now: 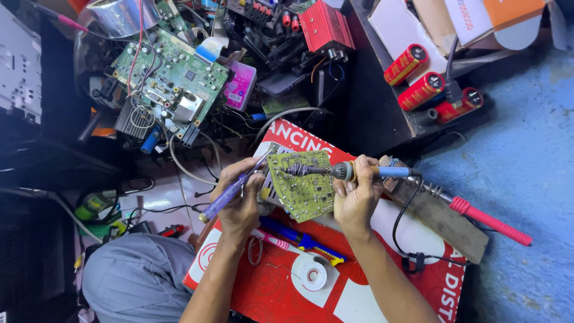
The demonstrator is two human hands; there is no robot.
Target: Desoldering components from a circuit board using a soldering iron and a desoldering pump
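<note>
One green circuit board (304,184) is touched by one coil-tipped soldering iron (335,171), gripped in the closed right hand (356,197); one translucent purple screwdriver (230,192) is gripped in the closed left hand (240,200).

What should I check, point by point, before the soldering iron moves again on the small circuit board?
1. Right hand grips the soldering iron by its handle: ok.
2. Iron's coiled tip lies over the small green circuit board: ok; contact with a joint: cannot tell.
3. Left hand holds the purple screwdriver with its tip at the board's left edge: ok.
4. Board steady against the left hand's fingers: cannot tell.
5. Iron's black cord hangs clear of the tip: ok.
6. Solder spool lies near on the red box: ok.
</note>
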